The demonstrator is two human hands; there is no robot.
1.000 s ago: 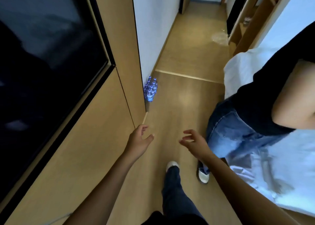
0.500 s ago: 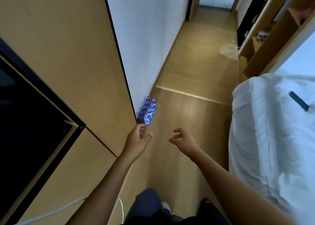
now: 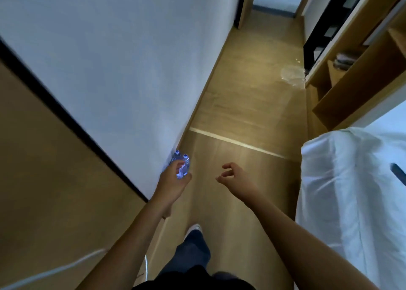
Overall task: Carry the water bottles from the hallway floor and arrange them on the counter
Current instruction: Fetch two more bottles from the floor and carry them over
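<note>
Both hands, left (image 3: 173,181) and right (image 3: 234,177), loosely curled and empty, should reach low and grip the bottles (image 3: 182,162) by the wall firmly.

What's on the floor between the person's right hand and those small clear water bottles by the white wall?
Only bare wooden floor separates the right hand from the clear blue-capped water bottles in the head view; the left hand overlaps the bottles.

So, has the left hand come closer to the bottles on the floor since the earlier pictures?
Yes. The left hand now overlaps the bottles by the wall; before, a gap showed between them.
</note>
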